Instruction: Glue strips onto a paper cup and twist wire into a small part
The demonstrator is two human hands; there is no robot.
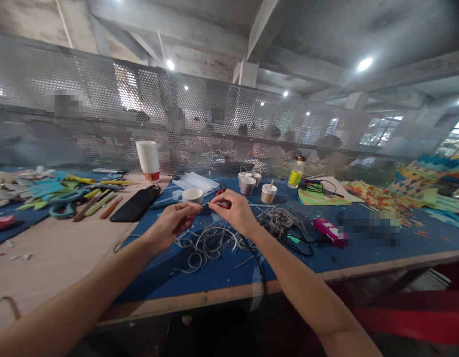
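Observation:
My left hand (173,223) is closed in a pinch, its fingertips on a short thin strand (205,204) whose kind is too small to tell. From the other side, my right hand (233,210) pinches the same strand, fingertips almost meeting the left ones. A tool with red and black parts (222,188) shows just behind the right fingers; whether that hand touches it I cannot tell. Directly beyond the hands stands a white paper cup (193,195). Below them lies a loose tangle of grey cord (210,245), with a thicker bundle (283,219) to the right.
Stacked paper cups (147,159), a black phone (136,204) and scissors (66,203) occupy the left. Small wrapped cups (248,182), a yellow-labelled bottle (296,172) and a magenta box (329,232) stand right. A perforated metal screen (200,124) closes off the back.

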